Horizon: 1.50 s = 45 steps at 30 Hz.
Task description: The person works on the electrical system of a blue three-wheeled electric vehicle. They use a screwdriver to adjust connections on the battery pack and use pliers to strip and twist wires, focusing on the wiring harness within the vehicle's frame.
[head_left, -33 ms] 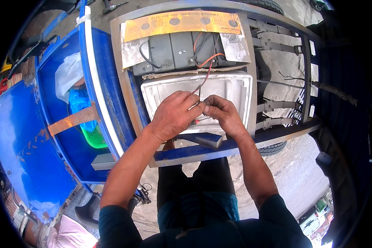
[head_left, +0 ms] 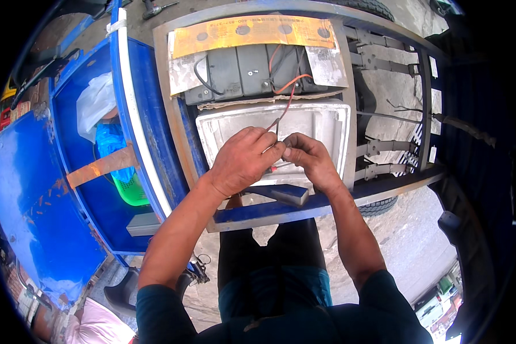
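My left hand (head_left: 243, 156) and my right hand (head_left: 311, 159) meet over a white foam tray (head_left: 212, 121), both pinching electrical wires between thumb and fingers. A red wire (head_left: 290, 102) and a dark wire (head_left: 277, 129) run down into my fingertips; the pinched ends are mostly hidden. Beneath my left fingers a small red tip (head_left: 273, 169) shows. Beyond the tray stand black batteries (head_left: 223, 71) joined by red and black leads. Below my hands, a dark bar with a blunt grey end (head_left: 291, 195) lies by the frame's near rail.
A metal vehicle frame (head_left: 352, 114) surrounds the batteries and tray. Yellow cardboard (head_left: 223, 36) covers the batteries' far edge. On the left is a blue metal body (head_left: 112, 195) holding plastic bags and a green basket (head_left: 133, 192). Tyres (head_left: 378, 206) show at right; someone's pink clothing (head_left: 97, 324) is lower left.
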### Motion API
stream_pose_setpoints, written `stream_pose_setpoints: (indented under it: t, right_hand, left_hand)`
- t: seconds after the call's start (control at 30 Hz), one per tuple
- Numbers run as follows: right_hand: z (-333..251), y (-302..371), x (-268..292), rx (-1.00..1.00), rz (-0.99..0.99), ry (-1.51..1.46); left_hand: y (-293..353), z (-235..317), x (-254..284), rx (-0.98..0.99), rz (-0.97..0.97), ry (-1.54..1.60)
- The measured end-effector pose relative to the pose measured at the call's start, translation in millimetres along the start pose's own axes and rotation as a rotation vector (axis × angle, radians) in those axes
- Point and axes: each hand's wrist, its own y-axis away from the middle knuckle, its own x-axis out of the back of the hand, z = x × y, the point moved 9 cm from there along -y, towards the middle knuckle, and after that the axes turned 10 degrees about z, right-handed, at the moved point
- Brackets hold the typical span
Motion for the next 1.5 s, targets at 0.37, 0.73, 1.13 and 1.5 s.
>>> stream_pose_setpoints:
  t: [0.37,0.73,1.13,1.5]
  right_hand:
    - [-13,19,-12,0.212,0.113,-0.09]
    - [13,11,-5,0.005,0.017,-0.059]
    - [15,25,-13,0.049,0.178,-0.158]
    - [25,30,-20,-0.125,0.293,-0.32]
  left_hand:
    - [76,-34,-49,1.356,-0.004,0.859]
    - [29,10,-2,0.307,0.161,0.024]
    - [106,5,-92,1.746,0.489,1.821]
    - [92,-23,-37,0.98,0.458,0.74]
